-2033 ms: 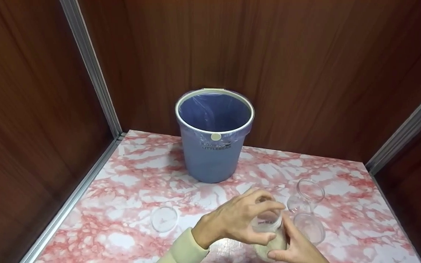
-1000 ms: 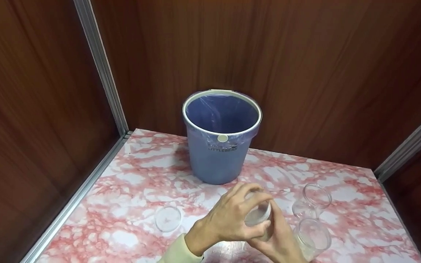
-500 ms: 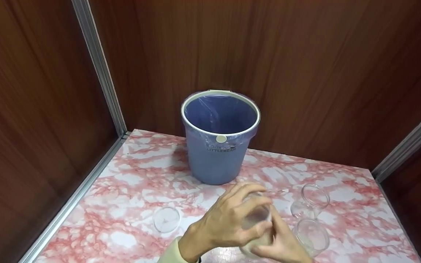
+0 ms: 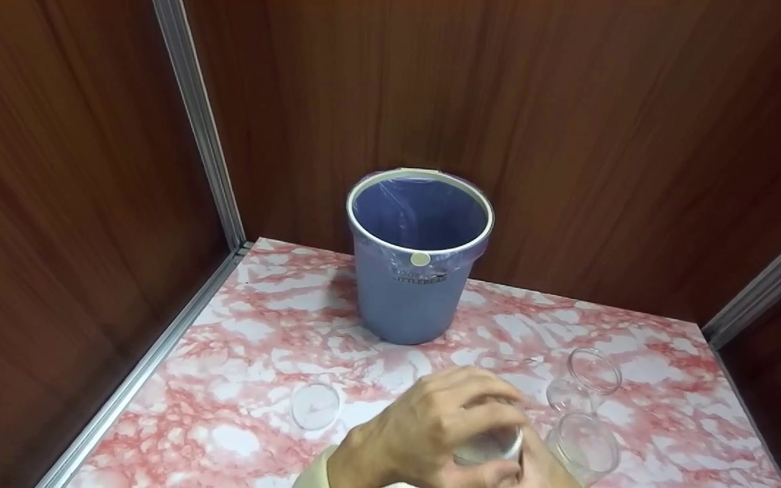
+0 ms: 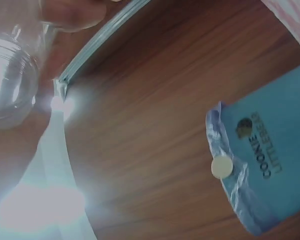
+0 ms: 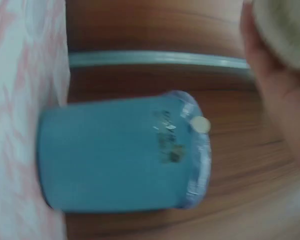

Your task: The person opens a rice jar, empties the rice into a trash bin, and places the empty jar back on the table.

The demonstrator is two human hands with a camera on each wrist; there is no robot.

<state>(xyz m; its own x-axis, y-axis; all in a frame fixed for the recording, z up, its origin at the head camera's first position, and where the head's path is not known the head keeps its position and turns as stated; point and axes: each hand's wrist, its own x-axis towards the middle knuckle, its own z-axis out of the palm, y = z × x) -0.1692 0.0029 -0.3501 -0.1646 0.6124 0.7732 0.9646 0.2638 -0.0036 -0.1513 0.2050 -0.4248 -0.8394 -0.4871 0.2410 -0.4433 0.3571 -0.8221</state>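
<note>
Low in the head view, my left hand [image 4: 424, 427] curls its fingers round a clear jar [image 4: 489, 449], with the thumb on the near side. My right hand [image 4: 545, 464] holds the same jar from the right and below, mostly hidden behind the left. Ridged clear walls of the jar [image 5: 10, 80] show in the left wrist view, beside a finger [image 5: 75, 14]. The right wrist view is blurred; there the right hand [image 6: 280, 95] supports the jar's end, where pale contents [image 6: 287, 27] show.
A blue bin [image 4: 407, 305] with a clear liner stands against the wooden back wall [image 4: 533, 135]. Clear empty-looking containers [image 4: 588, 444] sit at the right of the red-and-white marbled table [image 4: 228, 379]. A clear round lid [image 4: 316, 407] lies left of the hands.
Both hands have kept hold of the jar, turning and tilting it. They are now slightly lower in the head view, which has itself shifted a little.
</note>
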